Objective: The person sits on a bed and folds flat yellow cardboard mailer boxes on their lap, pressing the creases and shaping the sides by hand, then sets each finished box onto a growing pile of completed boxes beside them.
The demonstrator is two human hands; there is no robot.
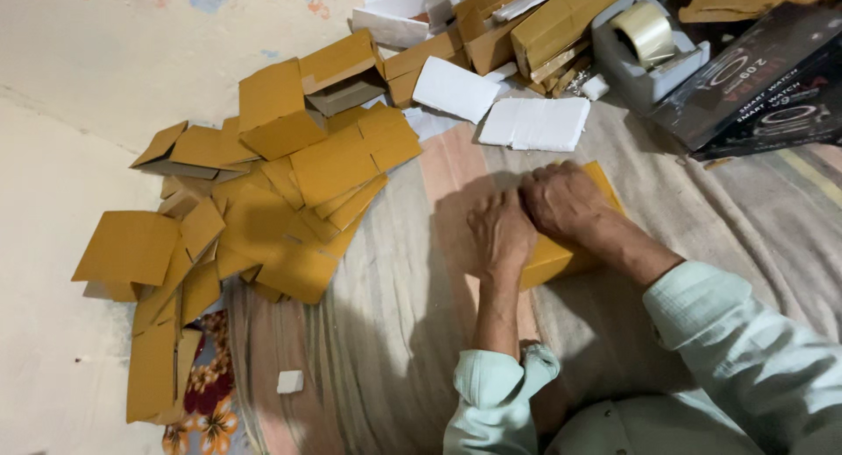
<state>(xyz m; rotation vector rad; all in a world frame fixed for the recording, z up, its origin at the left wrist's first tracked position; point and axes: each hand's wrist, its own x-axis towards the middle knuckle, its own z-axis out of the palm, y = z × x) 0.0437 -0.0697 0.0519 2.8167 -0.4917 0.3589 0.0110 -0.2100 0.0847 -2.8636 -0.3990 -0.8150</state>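
A small yellow-brown cardboard box point(551, 260) lies on the striped cloth in front of me. My left hand point(501, 233) presses on its left side with curled fingers. On the box's top rests my right hand point(561, 198), its fingers bent over the far edge. Both hands hold the box, and most of it is hidden under them. Both forearms wear pale green sleeves.
A heap of folded and flat cardboard boxes point(263, 183) spreads across the left. White foam pads point(535, 123) lie behind the hands. A grey tape dispenser point(645, 47) and black product boxes point(763, 78) stand at the back right. A small white piece point(290, 381) lies near left.
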